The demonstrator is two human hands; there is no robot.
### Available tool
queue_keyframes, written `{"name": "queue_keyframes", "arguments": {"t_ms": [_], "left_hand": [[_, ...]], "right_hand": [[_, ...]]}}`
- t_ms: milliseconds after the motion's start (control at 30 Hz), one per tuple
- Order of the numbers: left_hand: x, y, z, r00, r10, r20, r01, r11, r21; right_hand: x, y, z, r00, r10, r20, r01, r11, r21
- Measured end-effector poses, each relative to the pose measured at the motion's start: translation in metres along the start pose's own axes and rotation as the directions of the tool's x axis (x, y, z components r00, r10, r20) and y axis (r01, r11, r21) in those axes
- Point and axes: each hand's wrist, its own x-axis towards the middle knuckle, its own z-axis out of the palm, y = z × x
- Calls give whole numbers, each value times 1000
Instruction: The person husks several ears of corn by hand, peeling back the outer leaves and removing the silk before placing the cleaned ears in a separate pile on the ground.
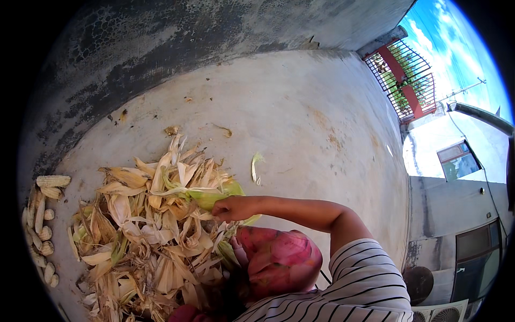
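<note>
My right hand point(234, 209) reaches in from the right, its fingers curled against a green corn husk point(207, 198). The husk stretches over the near right side of a heap of dry corn husks point(161, 241). Of my left hand point(238, 246) only a few fingers show, low beside my pink-clad knee point(281, 259). The knee hides the rest of it and whatever it may hold. More green husk leaves point(227, 251) lie just left of these fingers.
Bare corn cobs point(42, 225) are piled at the far left on the concrete floor point(305, 141). A strip of green husk point(254, 167) lies beyond the heap. A stained wall point(181, 36) runs along the top; a red barred gate point(402, 80) stands upper right.
</note>
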Motion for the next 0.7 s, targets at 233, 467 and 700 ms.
{"name": "queue_keyframes", "arguments": {"t_ms": [233,467,700], "left_hand": [[-3,14,12,998,-37,54,37,999,7],[7,-60,-55,989,-123,84,133,982,-132],[-34,63,-8,950,264,-166,-176,893,414]], "right_hand": [[-3,12,-9,998,51,21,-51,999,-5],[4,3,-9,999,23,37,-23,1000,-11],[2,12,24,918,24,-395,-166,930,-328]]}}
